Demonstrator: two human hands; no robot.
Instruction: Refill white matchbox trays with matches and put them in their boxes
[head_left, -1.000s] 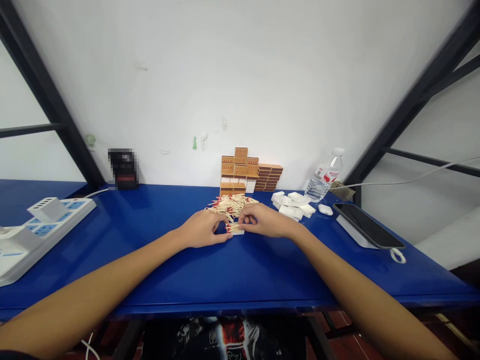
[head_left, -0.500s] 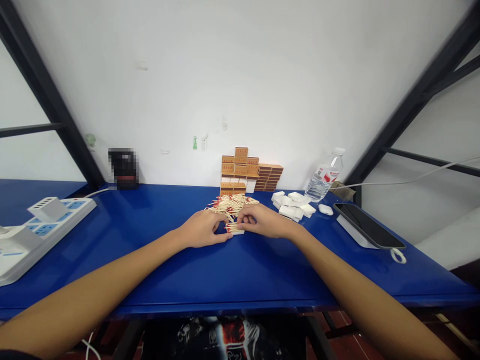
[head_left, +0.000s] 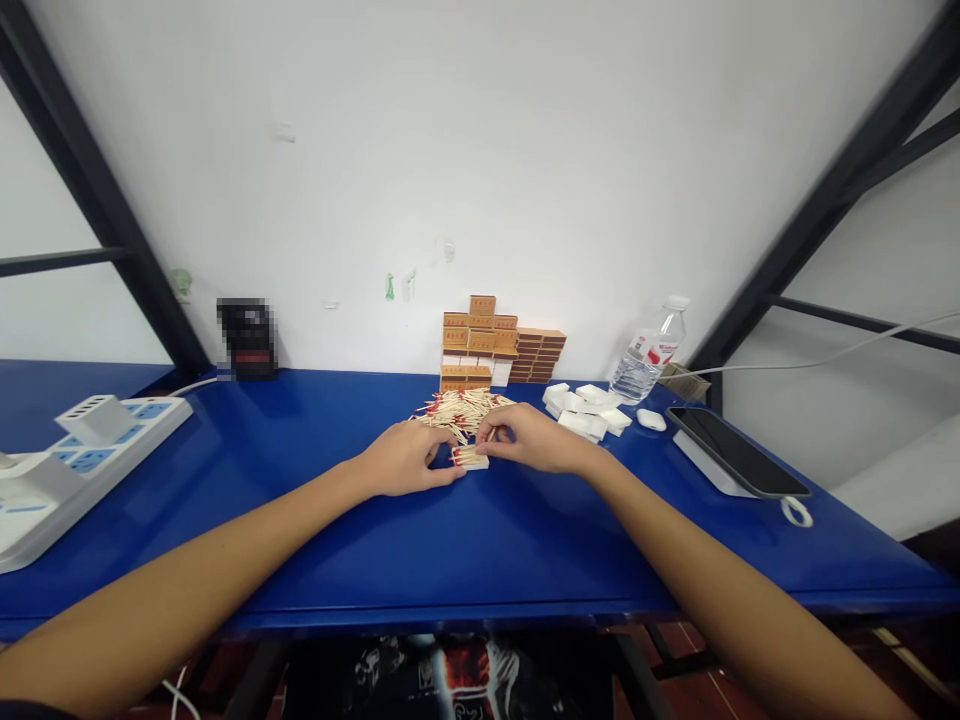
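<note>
A small white matchbox tray (head_left: 478,464) with matchsticks lying in it rests on the blue table. My left hand (head_left: 409,458) grips the tray's left end, thumb at the near side and fingers curled at the far side. Over the tray's right end, my right hand (head_left: 525,438) is closed, with what looks like a matchstick (head_left: 491,434) pinched in its fingers. Just behind both hands lies a loose pile of red-tipped matchsticks (head_left: 461,408). The right hand partly covers the pile's right side.
Orange matchboxes (head_left: 480,340) are stacked against the wall, with brown-sided boxes (head_left: 538,355) beside them. White empty trays (head_left: 585,412), a water bottle (head_left: 649,350), a white earbud case (head_left: 651,420) and a phone (head_left: 739,450) stand right. A power strip (head_left: 112,450) lies left.
My right hand has shifted slightly, its fingers lifting a little, and a matchstick now shows between them. The left hand stays on the tray.
</note>
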